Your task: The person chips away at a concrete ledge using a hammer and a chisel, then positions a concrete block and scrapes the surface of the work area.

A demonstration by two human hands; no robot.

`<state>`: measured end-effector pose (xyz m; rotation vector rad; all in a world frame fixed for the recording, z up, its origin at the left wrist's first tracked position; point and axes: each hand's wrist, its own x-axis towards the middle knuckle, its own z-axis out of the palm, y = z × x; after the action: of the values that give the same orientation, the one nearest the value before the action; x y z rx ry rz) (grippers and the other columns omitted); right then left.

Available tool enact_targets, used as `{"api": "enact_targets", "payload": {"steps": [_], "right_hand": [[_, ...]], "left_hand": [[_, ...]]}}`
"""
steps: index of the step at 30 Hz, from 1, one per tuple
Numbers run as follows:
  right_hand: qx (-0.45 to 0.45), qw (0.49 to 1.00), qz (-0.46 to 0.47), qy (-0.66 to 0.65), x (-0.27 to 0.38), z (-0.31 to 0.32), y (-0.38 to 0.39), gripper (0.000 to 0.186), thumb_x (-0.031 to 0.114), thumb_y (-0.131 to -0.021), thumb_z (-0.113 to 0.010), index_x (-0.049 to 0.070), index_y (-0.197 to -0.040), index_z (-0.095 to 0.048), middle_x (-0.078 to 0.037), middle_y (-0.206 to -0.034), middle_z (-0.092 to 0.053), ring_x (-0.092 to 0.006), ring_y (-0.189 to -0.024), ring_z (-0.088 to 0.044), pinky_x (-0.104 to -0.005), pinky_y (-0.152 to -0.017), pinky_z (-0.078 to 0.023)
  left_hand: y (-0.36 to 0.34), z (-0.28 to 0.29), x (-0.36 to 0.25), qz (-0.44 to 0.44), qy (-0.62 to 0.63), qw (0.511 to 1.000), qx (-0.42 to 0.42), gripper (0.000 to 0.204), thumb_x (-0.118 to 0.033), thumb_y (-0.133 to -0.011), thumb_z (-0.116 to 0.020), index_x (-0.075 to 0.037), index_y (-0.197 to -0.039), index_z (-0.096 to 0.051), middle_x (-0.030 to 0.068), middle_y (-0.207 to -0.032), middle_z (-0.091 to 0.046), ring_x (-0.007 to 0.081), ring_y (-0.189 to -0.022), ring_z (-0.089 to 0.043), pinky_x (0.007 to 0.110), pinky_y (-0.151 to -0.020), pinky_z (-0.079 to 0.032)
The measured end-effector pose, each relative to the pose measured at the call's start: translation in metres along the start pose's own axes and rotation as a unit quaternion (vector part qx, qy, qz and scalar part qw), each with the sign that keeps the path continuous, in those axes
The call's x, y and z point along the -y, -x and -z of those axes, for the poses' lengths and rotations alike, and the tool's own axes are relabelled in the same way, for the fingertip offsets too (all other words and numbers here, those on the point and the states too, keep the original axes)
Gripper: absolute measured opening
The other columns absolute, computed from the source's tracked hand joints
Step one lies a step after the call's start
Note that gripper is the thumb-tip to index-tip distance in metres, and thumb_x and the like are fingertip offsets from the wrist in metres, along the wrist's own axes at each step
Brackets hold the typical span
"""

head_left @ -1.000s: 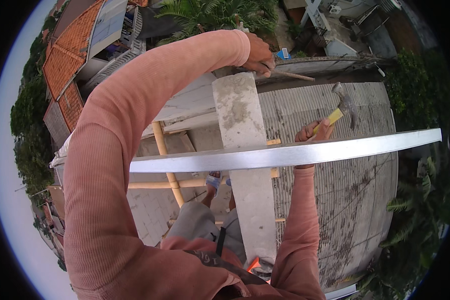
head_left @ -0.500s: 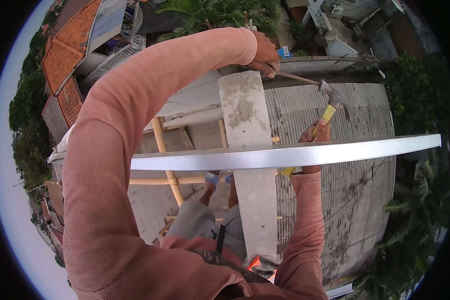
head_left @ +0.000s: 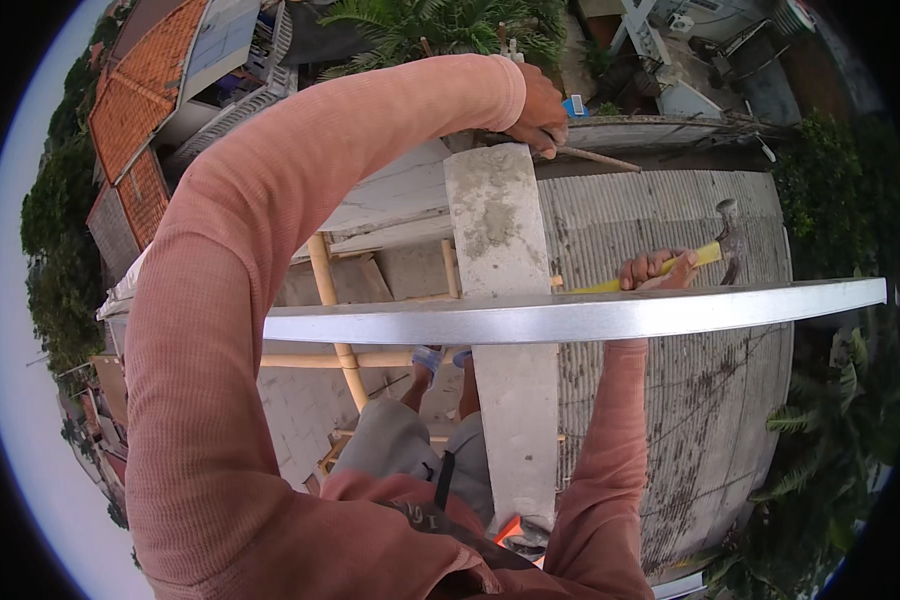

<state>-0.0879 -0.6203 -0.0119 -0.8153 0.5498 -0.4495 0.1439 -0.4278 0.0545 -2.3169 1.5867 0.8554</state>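
Observation:
My left hand is closed round a thin rusty metal rod at the far end of a grey concrete wall top. The rod's free end points right, over the roof side. My right hand grips the yellow handle of a claw hammer, held to the right of the wall with its head well apart from the rod. A long silver metal bar crosses the view in front of my right forearm and partly hides the hammer handle's lower end.
A corrugated roof lies to the right below. Bamboo poles form a scaffold on the left, around my feet. An orange and grey item rests at the wall's near end. Houses and trees stand beyond.
The hammer has swung right and away from the rod's end, where its head was half a second ago. My left hand keeps its hold on the rod.

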Motion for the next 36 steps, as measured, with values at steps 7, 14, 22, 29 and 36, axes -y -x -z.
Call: {"api": "enact_targets", "payload": {"steps": [7,14,22,29,36], "right_hand": [[0.215,0.923,-0.131,0.292,-0.028,0.009,0.030,0.031,0.039,-0.105,-0.055,0.014,-0.089,-0.046,0.006,-0.063,-0.038,-0.0021,-0.048,-0.034,-0.0201,-0.042,-0.031],[0.056,0.964,-0.160,0.207,0.012,0.105,0.008,0.023,0.034,-0.106,-0.051,0.013,-0.097,-0.051,0.007,-0.060,-0.036,-0.0033,-0.045,-0.032,-0.0211,-0.037,-0.029],[0.033,0.917,-0.273,0.290,0.053,0.110,0.033,0.014,0.027,-0.105,-0.052,0.014,-0.101,-0.050,0.007,-0.063,-0.037,-0.0026,-0.043,-0.033,-0.0206,-0.035,-0.028],[0.045,0.930,-0.254,0.262,0.038,0.114,0.019,0.015,0.027,-0.106,-0.050,0.012,-0.100,-0.049,0.005,-0.065,-0.039,-0.0041,-0.044,-0.035,-0.0210,-0.036,-0.028],[0.045,0.943,-0.227,0.239,0.022,0.122,-0.006,0.024,0.027,-0.106,-0.042,0.010,-0.093,-0.052,0.004,-0.065,-0.044,-0.0053,-0.045,-0.036,-0.0223,-0.037,-0.028]], "left_hand": [[0.001,-0.004,-0.001,0.004,-0.034,0.998,-0.045,0.039,-0.048,-0.098,-0.053,-0.014,-0.092,-0.070,0.0127,-0.091,-0.074,0.0393,-0.091,-0.067,0.051,-0.083,-0.051],[-0.011,-0.016,0.007,0.008,0.361,0.911,-0.196,0.043,-0.049,-0.103,-0.048,-0.009,-0.100,-0.065,0.0092,-0.092,-0.075,0.0286,-0.092,-0.068,0.045,-0.093,-0.048],[-0.008,-0.005,0.004,0.002,0.408,0.892,-0.194,0.040,-0.046,-0.105,-0.051,-0.009,-0.112,-0.066,0.0045,-0.100,-0.071,0.0171,-0.095,-0.068,0.040,-0.098,-0.047],[-0.006,-0.004,0.003,0.029,0.506,0.845,-0.169,0.044,-0.041,-0.100,-0.062,-0.005,-0.126,-0.065,0.0076,-0.098,-0.069,0.0178,-0.089,-0.068,0.035,-0.085,-0.055],[-0.017,-0.006,0.000,0.038,0.506,0.831,-0.226,0.051,-0.045,-0.098,-0.064,-0.007,-0.133,-0.064,0.0061,-0.092,-0.069,0.0152,-0.078,-0.066,0.035,-0.081,-0.057]]}}
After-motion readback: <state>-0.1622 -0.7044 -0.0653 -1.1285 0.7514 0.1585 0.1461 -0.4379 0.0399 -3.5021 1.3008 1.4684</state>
